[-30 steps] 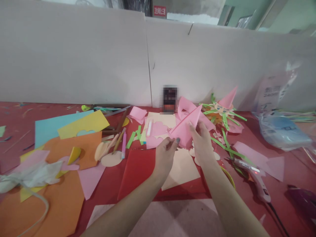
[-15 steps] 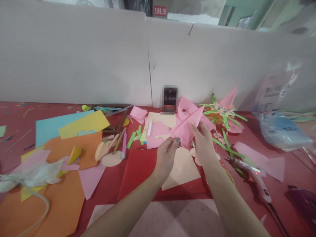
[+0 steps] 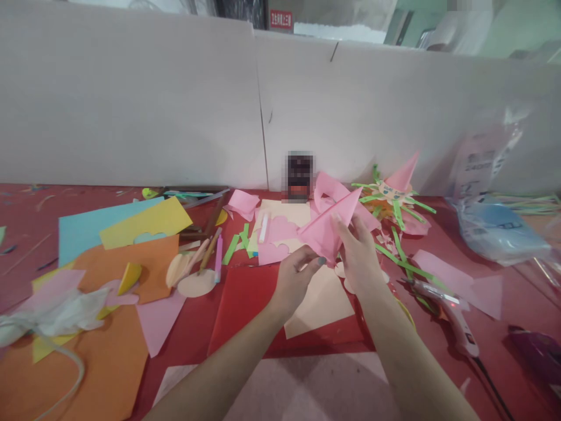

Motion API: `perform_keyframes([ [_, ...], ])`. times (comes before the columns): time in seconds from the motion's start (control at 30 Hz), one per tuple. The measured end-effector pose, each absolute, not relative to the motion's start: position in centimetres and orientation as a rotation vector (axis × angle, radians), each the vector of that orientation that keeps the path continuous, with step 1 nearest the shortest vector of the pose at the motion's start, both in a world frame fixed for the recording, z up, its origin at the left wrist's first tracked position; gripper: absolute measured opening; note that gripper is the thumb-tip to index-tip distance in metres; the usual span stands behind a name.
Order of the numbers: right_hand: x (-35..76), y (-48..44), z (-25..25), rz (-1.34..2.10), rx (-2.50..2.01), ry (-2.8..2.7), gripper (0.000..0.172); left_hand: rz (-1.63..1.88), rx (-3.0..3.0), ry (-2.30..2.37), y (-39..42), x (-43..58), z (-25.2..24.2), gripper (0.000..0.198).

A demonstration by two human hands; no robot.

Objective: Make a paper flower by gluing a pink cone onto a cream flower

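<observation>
Both hands, left hand (image 3: 294, 279) and right hand (image 3: 360, 255), apparently pinch the pink paper cone (image 3: 328, 225).

Matt pink paper cone (image 3: 326, 229) — glossy plastic bag (image 3: 499, 234) nearby.

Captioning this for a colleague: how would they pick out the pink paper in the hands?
On the red table strewn with coloured paper, find the two hands at the middle. The folded pink paper sits between left hand and right hand; unlike the flat pink scraps around, it is raised and pointed.
</observation>
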State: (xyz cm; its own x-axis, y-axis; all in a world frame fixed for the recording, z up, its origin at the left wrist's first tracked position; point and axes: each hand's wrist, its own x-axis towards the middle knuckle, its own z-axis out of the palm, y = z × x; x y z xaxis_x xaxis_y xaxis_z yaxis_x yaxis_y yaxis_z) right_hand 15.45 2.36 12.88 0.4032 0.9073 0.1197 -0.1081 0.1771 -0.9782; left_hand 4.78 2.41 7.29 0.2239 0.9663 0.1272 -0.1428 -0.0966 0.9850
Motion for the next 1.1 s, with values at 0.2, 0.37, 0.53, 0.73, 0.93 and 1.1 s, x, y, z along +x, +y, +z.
perform_keyframes([
  [0.2,15.2,2.0,13.2,0.863,-1.210,-0.918,0.023,1.178,1.218,0.887,2.5,4.8,7.1,0.020],
  [0.37,15.0,1.9,13.4,0.855,-1.195,-0.912,0.022,1.184,1.214,0.978,2.4,4.9,7.6,0.022],
  [0.53,15.0,2.0,13.2,0.896,-1.122,-0.866,0.024,1.169,1.216,0.981,2.3,4.9,8.0,0.025],
  [0.73,15.9,2.5,12.2,0.839,-1.144,-0.969,0.030,1.151,1.223,0.996,2.3,5.0,7.9,0.028],
  [0.93,15.9,2.5,12.2,0.803,-1.170,-1.008,0.030,1.146,1.186,0.968,2.3,4.9,8.0,0.030],
  [1.1,15.4,2.5,12.5,0.803,-1.150,-0.965,0.028,1.190,1.203,0.972,2.3,4.8,8.2,0.034],
])
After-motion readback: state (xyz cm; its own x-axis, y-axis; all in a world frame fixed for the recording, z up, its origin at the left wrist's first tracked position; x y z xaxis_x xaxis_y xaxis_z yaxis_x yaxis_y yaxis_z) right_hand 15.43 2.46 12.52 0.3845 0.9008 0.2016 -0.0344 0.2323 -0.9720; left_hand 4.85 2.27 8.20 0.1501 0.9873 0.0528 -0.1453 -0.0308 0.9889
